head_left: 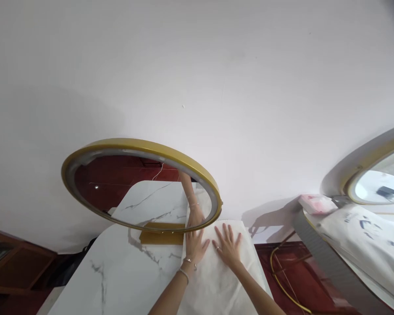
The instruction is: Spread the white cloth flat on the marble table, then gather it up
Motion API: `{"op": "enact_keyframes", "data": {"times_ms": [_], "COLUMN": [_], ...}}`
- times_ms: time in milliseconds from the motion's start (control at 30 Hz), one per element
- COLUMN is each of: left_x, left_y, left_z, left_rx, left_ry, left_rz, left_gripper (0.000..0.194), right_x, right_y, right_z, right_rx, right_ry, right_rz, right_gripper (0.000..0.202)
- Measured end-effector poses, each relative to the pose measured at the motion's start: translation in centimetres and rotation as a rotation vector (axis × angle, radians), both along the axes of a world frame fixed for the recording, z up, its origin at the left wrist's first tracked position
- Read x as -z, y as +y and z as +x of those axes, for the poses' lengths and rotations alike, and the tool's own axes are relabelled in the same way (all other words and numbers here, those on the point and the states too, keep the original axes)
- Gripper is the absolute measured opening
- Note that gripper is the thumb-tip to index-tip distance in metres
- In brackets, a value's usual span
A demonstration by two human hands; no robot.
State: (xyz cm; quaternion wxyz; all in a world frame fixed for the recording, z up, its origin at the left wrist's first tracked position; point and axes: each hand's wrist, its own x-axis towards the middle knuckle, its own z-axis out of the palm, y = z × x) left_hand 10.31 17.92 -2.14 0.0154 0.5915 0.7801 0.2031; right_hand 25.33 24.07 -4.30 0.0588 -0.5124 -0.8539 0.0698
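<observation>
A white cloth (213, 280) lies along the right side of a white marble-patterned table (118, 271). My left hand (196, 248) rests flat on its left part, fingers apart, close to the base of a round gold-rimmed mirror (131, 142). On the same cloth, a little to the right, my right hand (228, 246) is pressed flat with its fingers spread. Neither hand grips anything. Two bracelets are on my left wrist and a ring is on my right hand. The mirror reflects my left arm and the tabletop.
The mirror's gold base (160, 237) stands at the table's back edge, before a pale wall (197, 65). To the right, a second table (331, 258) holds a pink-and-white packet (317, 204), a printed white cloth (371, 236) and another gold-rimmed mirror (381, 159). Wooden shelving (16, 267) stands at left.
</observation>
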Motion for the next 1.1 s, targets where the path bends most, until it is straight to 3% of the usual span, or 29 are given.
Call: {"op": "enact_keyframes", "data": {"times_ms": [167,267,367,500,600,667,767,933,1000,1100], "left_x": [0.8,1.0,1.3,1.7,2.4,2.9,3.2,1.2,0.5,0.3], "left_y": [4.1,4.1,1.6,-3.4,-5.2,-4.6,-1.3,5.2,5.7,2.7], "left_z": [-1.6,-1.6,-0.4,1.8,2.5,2.3,1.4,0.4,1.1,3.1], "left_rx": [-0.044,-0.066,-0.054,-0.066,-0.075,-0.065,-0.051,0.022,0.046,0.099], "left_ry": [0.121,0.121,0.170,0.249,0.262,0.255,0.190,0.040,0.029,0.046], "left_rz": [0.063,0.062,0.094,0.138,0.127,0.121,0.093,0.046,0.050,0.057], "left_gripper": [0.061,0.061,0.056,0.054,0.056,0.056,0.055,0.050,0.046,0.045], "right_x": [0.4,0.2,0.6,1.8,2.7,2.9,2.6,1.4,0.9,0.7], "right_y": [4.5,5.1,3.4,-1.0,-3.4,-3.5,-1.4,4.5,6.1,6.3], "right_z": [-1.7,-2.0,-0.9,2.7,5.4,6.4,6.2,3.8,3.2,3.4], "right_rx": [-0.033,-0.042,-0.051,-0.149,-0.144,-0.077,-0.018,0.048,0.060,0.059], "right_ry": [-0.054,-0.044,0.007,0.118,0.158,0.146,0.097,0.002,-0.003,0.052], "right_rz": [0.072,0.073,0.137,0.230,0.282,0.302,0.280,0.134,0.077,0.099], "right_gripper": [0.051,0.051,0.052,0.055,0.054,0.055,0.056,0.056,0.056,0.056]}}
